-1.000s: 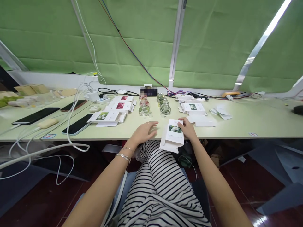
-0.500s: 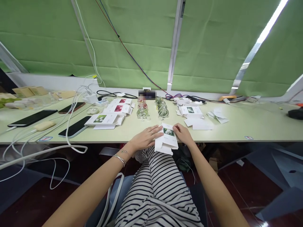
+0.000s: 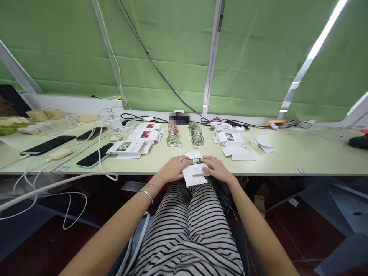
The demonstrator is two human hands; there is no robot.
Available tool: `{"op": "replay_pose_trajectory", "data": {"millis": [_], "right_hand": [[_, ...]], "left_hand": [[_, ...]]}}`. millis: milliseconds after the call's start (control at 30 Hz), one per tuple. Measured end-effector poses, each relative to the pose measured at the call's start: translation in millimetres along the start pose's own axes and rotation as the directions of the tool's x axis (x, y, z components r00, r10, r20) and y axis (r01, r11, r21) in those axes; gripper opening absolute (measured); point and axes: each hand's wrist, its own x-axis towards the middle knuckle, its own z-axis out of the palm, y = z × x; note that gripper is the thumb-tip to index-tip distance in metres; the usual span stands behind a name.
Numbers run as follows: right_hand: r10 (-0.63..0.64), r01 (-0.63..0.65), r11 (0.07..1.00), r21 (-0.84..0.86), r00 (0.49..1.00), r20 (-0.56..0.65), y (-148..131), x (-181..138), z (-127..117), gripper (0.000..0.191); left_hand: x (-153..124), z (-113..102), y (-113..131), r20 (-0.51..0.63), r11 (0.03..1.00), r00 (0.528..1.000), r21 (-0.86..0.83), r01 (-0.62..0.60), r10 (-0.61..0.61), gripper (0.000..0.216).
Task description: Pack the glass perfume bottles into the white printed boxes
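A flattened white carton [image 3: 192, 173] with a picture of a white flower on green lies at the table's front edge, its lower flaps sticking out over my lap. My left hand [image 3: 173, 168] grips its left side, fingers across the printed face. On the opposite side, my right hand [image 3: 217, 168] holds the carton with its fingers on the picture and its thumb lower down. Beyond the hands stand two rows of small glass bottles, reddish and pale green ones [image 3: 173, 141] at left and dark green ones [image 3: 197, 140] at right.
More flat white cartons [image 3: 130, 148] lie left of the bottles, with others [image 3: 230, 138] at right. Crumpled white paper [image 3: 263, 143] sits farther right. Phones [image 3: 94, 156] and white cables [image 3: 107, 174] spread across the left side, some hanging over the edge.
The carton has shifted slightly left and turned a little. My right hand has moved from its upper right edge onto its face. My legs, crossed before, are now side by side.
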Motion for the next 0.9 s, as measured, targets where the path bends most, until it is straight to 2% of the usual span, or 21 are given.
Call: {"op": "replay_pose_trajectory", "data": {"millis": [167, 333, 500, 567, 700, 833, 900], "right_hand": [[0.035, -0.03, 0.998, -0.059, 0.996, 0.085, -12.5, -1.4, -3.6, 0.061], [0.037, -0.024, 0.997, -0.075, 0.984, 0.175, -27.0, -4.6, -4.5, 0.067], [-0.063, 0.082, 0.99, -0.118, 0.987, 0.151, -40.2, -0.1, 4.8, 0.083], [-0.063, 0.085, 0.979, -0.185, 0.99, 0.124, -41.5, 3.4, 9.9, 0.081], [-0.065, 0.086, 0.967, -0.238, 0.993, 0.096, -35.4, 7.6, 16.5, 0.07], [-0.082, 0.093, 0.979, -0.179, 0.994, 0.069, -22.4, 10.8, 18.4, 0.077], [-0.087, 0.095, 0.989, -0.115, 0.994, 0.073, -15.8, 13.5, 19.1, 0.08]], "left_hand": [[-2.0, 0.5, 3.1, 0.024, 0.996, 0.995, -0.006, 0.093, -0.092, 0.036], [-11.1, 7.7, 23.9, -0.048, 0.957, 0.964, 0.111, 0.267, -0.263, 0.035], [-16.6, 15.8, 49.5, -0.121, 0.858, 0.9, 0.271, 0.435, -0.418, 0.038], [-16.4, 17.3, 54.9, -0.148, 0.831, 0.884, 0.303, 0.468, -0.444, 0.039], [-21.4, 14.3, 50.8, -0.16, 0.831, 0.892, 0.325, 0.452, -0.423, 0.045], [-42.4, 9.4, 29.2, -0.115, 0.906, 0.934, 0.23, 0.356, -0.338, 0.041], [-54.9, 10.5, 19.0, -0.102, 0.93, 0.941, 0.152, 0.335, -0.323, 0.043]]}}
